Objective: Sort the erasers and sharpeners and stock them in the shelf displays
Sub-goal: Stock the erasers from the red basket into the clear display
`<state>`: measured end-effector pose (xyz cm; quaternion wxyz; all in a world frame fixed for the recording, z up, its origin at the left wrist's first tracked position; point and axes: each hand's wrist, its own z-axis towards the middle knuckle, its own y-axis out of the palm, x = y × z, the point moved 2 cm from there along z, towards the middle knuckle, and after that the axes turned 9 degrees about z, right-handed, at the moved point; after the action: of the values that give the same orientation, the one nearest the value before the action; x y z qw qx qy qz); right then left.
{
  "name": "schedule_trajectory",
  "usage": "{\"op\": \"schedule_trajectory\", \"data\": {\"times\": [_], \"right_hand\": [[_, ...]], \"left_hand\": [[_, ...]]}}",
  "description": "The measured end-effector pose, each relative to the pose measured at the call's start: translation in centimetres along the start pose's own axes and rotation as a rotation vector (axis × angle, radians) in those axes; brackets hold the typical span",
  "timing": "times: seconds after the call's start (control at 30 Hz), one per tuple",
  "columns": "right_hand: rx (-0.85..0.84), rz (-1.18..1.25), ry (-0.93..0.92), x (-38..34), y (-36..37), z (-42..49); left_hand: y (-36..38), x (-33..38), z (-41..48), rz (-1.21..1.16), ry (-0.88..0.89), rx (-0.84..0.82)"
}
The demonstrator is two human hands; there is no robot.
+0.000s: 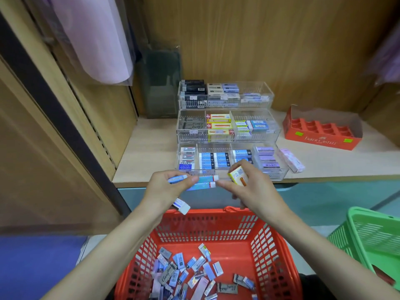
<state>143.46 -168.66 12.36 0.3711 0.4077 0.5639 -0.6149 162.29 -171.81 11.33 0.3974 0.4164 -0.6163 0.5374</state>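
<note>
Erasers (pixel 213 160) in three trays (pixel 255 103) on the counter (pixel 147 156), two baskets (pixel 207 215) below, left grip (pixel 164 187) and right grip (pixel 251 187) around more.

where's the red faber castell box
In the head view the red Faber-Castell box sits on the wooden shelf at far right, just right of the clear tiered display.
</note>
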Motion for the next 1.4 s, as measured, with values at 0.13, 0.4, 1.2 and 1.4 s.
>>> {"op": "schedule_trajectory", "data": {"times": [0.13, 0.4, 1.2, 1.4], "right_hand": [[-0.089, 0.461, 0.288, 0.6, 0.3, 0.1], [0.151, 0.805, 0.336, 1.8, -0.5, 1.2], [0.148, 0.664, -0.066, 0.4, -0.5, 1.0], [0.080, 0.048, -0.335, -0.2, -1.4, 2.1]], "left_hand": [[0.4, 0.2, 0.2, -0.040, 0.005, 0.046], [0.9, 0.8, 0.4, -0.060, 0.006, 0.110], [0.2, 1.8, 0.5, -0.101, 0.007, 0.150], [-0.3, 2.9, 1.8, -0.141, 0.018, 0.164]]}}
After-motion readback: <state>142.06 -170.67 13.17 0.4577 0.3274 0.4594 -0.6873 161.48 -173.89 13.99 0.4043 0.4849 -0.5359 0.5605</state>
